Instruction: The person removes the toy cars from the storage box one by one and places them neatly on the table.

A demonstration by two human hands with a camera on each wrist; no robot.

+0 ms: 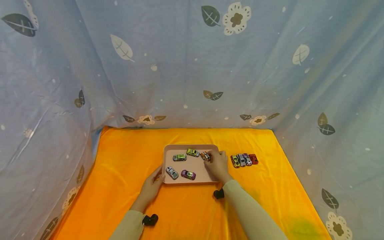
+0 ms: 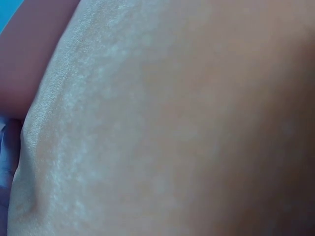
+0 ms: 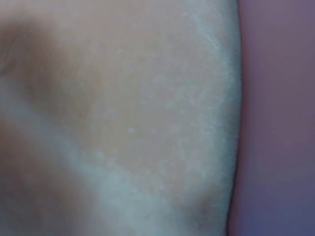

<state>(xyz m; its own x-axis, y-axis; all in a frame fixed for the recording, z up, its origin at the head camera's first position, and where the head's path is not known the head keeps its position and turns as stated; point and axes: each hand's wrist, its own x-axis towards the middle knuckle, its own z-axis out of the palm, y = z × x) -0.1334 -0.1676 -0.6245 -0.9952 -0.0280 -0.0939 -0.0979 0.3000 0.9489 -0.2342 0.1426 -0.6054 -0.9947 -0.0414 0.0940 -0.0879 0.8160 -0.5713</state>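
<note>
A pink tray (image 1: 180,147) lies on the orange cloth. Inside it are several toy cars: a green one (image 1: 179,157), a yellow-green one (image 1: 193,152), a silver one (image 1: 172,172) and a purple one (image 1: 188,174). My right hand (image 1: 216,163) is over the tray's right edge and pinches an orange car (image 1: 205,156). My left hand (image 1: 153,181) holds the tray's near-left corner, thumb on the rim. Both wrist views show only blurred skin close up.
A row of several toy cars (image 1: 244,160) stands on the orange cloth (image 1: 126,166) just right of the tray. Blue leaf-printed fabric (image 1: 180,66) walls the back and both sides. Black wrist mounts sit on both forearms.
</note>
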